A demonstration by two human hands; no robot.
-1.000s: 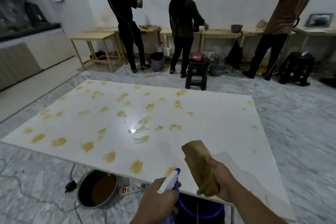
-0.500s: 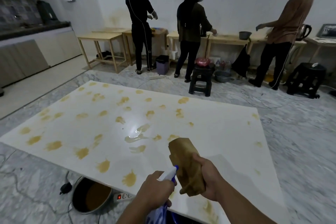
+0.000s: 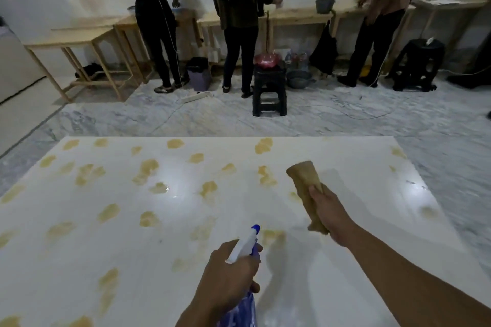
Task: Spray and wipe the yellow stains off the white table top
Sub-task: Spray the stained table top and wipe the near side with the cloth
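Marble flooring (image 3: 372, 125) runs back to a row of wooden tables (image 3: 79, 40) along the far wall, where three people (image 3: 239, 8) stand with their backs to me beside a black stool (image 3: 269, 93). Close to me, the white table top (image 3: 159, 260) fills the lower part of my view, dotted with yellow stains (image 3: 148, 219) across its left and middle; the patch on the right looks mostly clean and shows a bright glare. My left hand (image 3: 228, 281) is clenched around the neck of a spray bottle (image 3: 245, 244), its white head and blue nozzle pointing forward over the table, the blue body hidden below my fist. My right hand (image 3: 328, 212) grips a tan cloth (image 3: 305, 178), rolled or bunched, sticking up out of my fist above the table's right half. I cannot tell whether the cloth touches the surface.
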